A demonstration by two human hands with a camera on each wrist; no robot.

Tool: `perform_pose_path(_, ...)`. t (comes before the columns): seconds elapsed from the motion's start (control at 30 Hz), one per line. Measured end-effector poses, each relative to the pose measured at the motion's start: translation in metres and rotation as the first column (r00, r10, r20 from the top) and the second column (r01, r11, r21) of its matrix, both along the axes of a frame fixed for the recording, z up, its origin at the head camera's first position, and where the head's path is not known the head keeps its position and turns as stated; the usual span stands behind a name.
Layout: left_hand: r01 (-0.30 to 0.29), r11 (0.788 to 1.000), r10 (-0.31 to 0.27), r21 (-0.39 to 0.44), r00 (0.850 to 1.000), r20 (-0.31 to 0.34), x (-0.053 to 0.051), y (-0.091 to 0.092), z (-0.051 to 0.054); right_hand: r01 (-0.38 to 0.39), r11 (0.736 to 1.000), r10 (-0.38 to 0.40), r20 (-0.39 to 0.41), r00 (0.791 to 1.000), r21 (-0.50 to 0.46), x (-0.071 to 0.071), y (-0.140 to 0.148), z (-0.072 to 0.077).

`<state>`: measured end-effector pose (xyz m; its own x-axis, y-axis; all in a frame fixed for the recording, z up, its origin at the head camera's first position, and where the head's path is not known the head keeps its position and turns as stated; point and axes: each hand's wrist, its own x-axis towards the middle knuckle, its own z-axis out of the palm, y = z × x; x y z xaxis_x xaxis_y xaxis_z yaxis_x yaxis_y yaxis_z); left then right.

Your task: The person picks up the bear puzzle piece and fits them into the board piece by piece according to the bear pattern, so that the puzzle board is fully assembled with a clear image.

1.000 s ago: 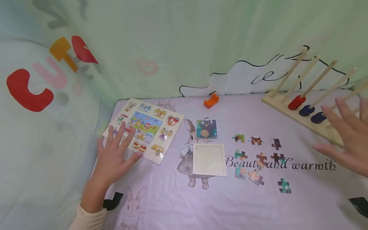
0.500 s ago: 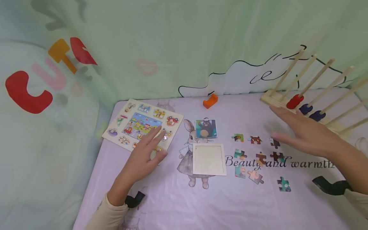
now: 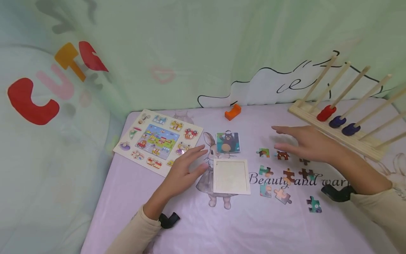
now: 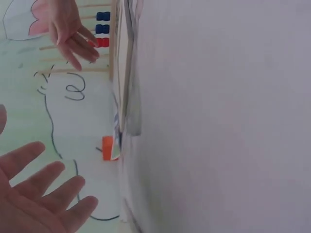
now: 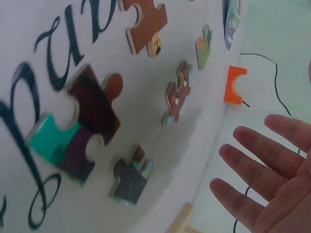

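Observation:
My left hand (image 3: pixel 182 173) hovers between the picture board and a square wooden puzzle tray (image 3: pixel 231 192), fingers extended and holding nothing. Behind the tray lies a square bear picture card (image 3: pixel 228 142). To the tray's right are several loose jigsaw pieces (image 3: pixel 282 195), spread in rough rows. Above the back row hangs my right hand (image 3: pixel 309 143), its fingers stretched out to the left and apart from the pieces. In the right wrist view, straight fingers (image 5: pixel 262 167) show beside a brown and teal jigsaw piece (image 5: pixel 80 126).
At the back left lies a picture board (image 3: pixel 158 141) with vehicle shapes. An orange block (image 3: pixel 233 112) sits near the table's back edge. A wooden bead rack (image 3: pixel 342 134) with upright rods stands at the right. Printed cloth (image 3: pixel 190 53) hangs behind the table.
Both hands have moved inward: my left hand went right, off the picture board, and my right hand came left from the bead rack to above the jigsaw pieces. The objects have stayed put.

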<state>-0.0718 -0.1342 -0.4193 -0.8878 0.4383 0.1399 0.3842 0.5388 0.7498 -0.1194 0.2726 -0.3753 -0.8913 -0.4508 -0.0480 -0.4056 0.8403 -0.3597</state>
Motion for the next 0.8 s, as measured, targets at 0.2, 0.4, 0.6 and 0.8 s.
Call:
perform_pose_path(0.2, 0.009, 1.0, -0.01, 0.02, 0.998, 0.061, -0.013, 0.009, -0.015, -0.016, 0.999, 0.018, 0.054, 0.998, -0.042, -0.011, -0.014, -0.011)
perform_pose_path(0.4, 0.044, 0.999, -0.041, -0.027, 0.994, 0.099, -0.022, 0.016, -0.021, -0.03, 0.999, 0.032, 0.055, 0.998, -0.043, -0.018, -0.021, -0.022)
perform_pose_path(0.6, 0.093, 0.991, -0.081, -0.092, 0.988, 0.133, -0.026, 0.018, -0.024, -0.067, 0.998, 0.069, 0.061, 0.996, -0.021, -0.028, -0.024, -0.029)
perform_pose_path(0.8, 0.134, 0.976, -0.11, -0.17, 0.984, 0.14, -0.029, 0.017, -0.028, -0.08, 0.997, 0.081, 0.118, 0.99, -0.01, -0.036, -0.024, -0.035)
